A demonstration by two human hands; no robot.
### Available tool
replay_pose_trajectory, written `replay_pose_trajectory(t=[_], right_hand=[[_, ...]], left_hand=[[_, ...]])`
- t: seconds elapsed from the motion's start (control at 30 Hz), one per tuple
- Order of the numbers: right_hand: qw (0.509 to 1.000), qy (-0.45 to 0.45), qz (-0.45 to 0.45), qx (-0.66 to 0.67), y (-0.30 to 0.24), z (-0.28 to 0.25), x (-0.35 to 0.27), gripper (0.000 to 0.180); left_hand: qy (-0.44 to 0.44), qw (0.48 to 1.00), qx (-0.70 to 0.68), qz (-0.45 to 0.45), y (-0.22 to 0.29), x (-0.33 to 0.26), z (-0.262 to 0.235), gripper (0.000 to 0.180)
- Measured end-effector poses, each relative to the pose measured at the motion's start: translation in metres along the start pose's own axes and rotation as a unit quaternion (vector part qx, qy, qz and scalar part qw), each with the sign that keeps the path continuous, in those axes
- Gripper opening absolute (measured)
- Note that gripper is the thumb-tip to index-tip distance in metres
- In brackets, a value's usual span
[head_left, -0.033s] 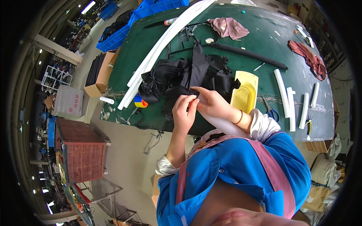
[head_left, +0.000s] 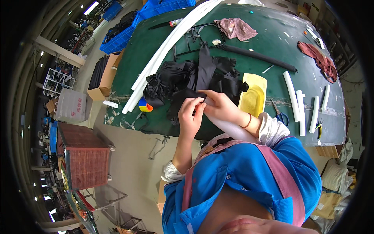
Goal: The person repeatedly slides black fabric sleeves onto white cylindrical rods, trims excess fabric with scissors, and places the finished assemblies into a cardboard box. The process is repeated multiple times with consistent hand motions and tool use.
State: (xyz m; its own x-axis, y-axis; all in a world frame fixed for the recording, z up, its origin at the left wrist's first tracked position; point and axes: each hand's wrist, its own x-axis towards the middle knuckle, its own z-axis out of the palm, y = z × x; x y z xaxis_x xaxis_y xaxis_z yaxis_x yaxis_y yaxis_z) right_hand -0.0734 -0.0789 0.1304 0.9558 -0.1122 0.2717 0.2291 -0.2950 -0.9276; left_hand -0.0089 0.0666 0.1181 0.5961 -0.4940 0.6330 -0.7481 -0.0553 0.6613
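Observation:
Both my hands meet at the table's near edge, at the end of a white foam tube (head_left: 235,131) that runs under my right forearm toward my body. Pinched fingers of my left hand (head_left: 189,119) hold the edge of a black fabric piece (head_left: 182,96) at the tube's end. My right hand (head_left: 225,110) is closed round the tube, its index finger reaching onto the fabric. How far the fabric covers the tube is hidden by my fingers. Beyond them lies a heap of crumpled black fabric (head_left: 171,76).
Two long white foam tubes (head_left: 161,54) cross the green table (head_left: 272,54) at the left. Beside my right arm are a yellow tray (head_left: 263,87), scissors (head_left: 281,116), short white tubes (head_left: 291,95) and pliers (head_left: 319,130). A tape roll (head_left: 145,106) and a black-covered tube (head_left: 257,56) also lie there.

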Motion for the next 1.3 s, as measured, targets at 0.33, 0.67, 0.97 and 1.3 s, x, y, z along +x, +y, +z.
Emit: replay_pose_trajectory(t=[0.33,0.67,0.97,1.3], right_hand=[[0.965,-0.03,0.077,0.248,0.014,0.003,0.003,0.025],[0.992,-0.11,0.054,0.026,0.043,0.008,0.015,0.041],[0.993,-0.035,0.057,-0.102,0.026,0.004,-0.018,0.032],[0.989,-0.04,-0.049,-0.132,0.01,0.013,0.034,0.028]], left_hand=[[-0.1,0.758,-0.558,-0.323,-0.034,-0.018,-0.013,0.099],[0.247,0.729,-0.538,-0.345,-0.033,0.016,0.023,0.02],[0.193,0.74,-0.526,-0.371,-0.018,0.012,0.034,0.032],[0.194,0.759,-0.531,-0.323,-0.021,0.039,0.018,0.028]])
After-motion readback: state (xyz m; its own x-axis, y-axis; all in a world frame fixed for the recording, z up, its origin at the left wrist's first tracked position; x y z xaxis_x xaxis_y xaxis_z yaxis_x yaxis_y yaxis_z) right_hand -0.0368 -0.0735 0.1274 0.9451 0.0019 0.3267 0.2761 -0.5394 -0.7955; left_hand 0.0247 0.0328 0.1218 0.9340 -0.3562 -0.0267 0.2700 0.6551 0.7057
